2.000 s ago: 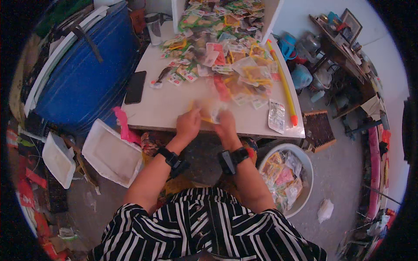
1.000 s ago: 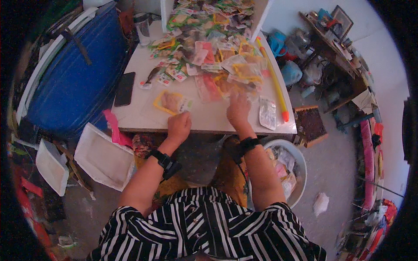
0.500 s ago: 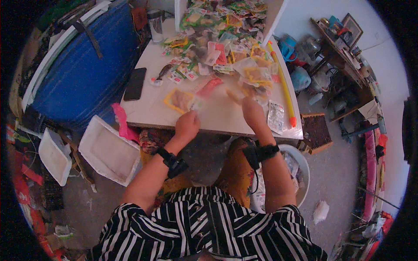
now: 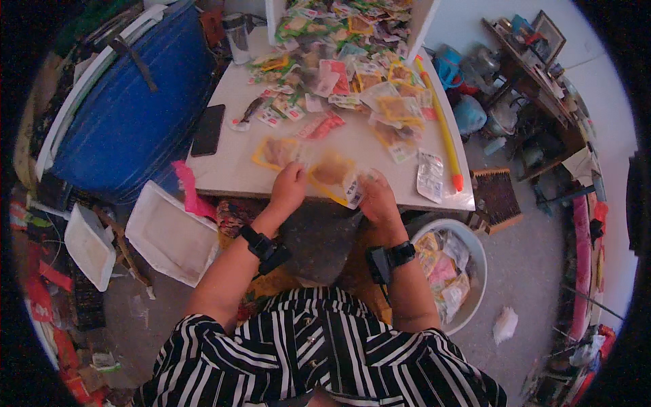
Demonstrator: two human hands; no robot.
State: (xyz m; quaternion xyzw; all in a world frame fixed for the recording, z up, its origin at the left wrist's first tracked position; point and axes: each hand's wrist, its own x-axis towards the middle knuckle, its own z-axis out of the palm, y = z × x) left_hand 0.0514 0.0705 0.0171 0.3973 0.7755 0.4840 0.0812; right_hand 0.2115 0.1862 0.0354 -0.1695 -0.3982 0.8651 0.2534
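At the table's front edge, my left hand (image 4: 289, 184) is closed on the corner of a flat, clear food packet (image 4: 274, 152) with a yellow border and brownish contents. My right hand (image 4: 378, 198) grips a second yellow-bordered packet (image 4: 333, 175) by its lower right end. That one is smeared by motion and hangs between my hands, over the table edge. Just beyond the held packets lies a red and pink packet (image 4: 319, 126). A heap of mixed small food packets (image 4: 346, 74) spreads across the far half of the white table (image 4: 230, 173).
A white box (image 4: 427, 30) spills packets at the back. The phone (image 4: 208, 130) lies left, a silver pouch (image 4: 429, 176) and yellow tube (image 4: 439, 122) right. Below are a white bucket (image 4: 483, 271) with packets, a foam box (image 4: 139, 234) and a large blue tub (image 4: 135, 115).
My right hand has come left and nearer from the edge of the heap, bringing a yellow-bordered packet. My left hand and its packet have shifted slightly. More of the bucket shows.
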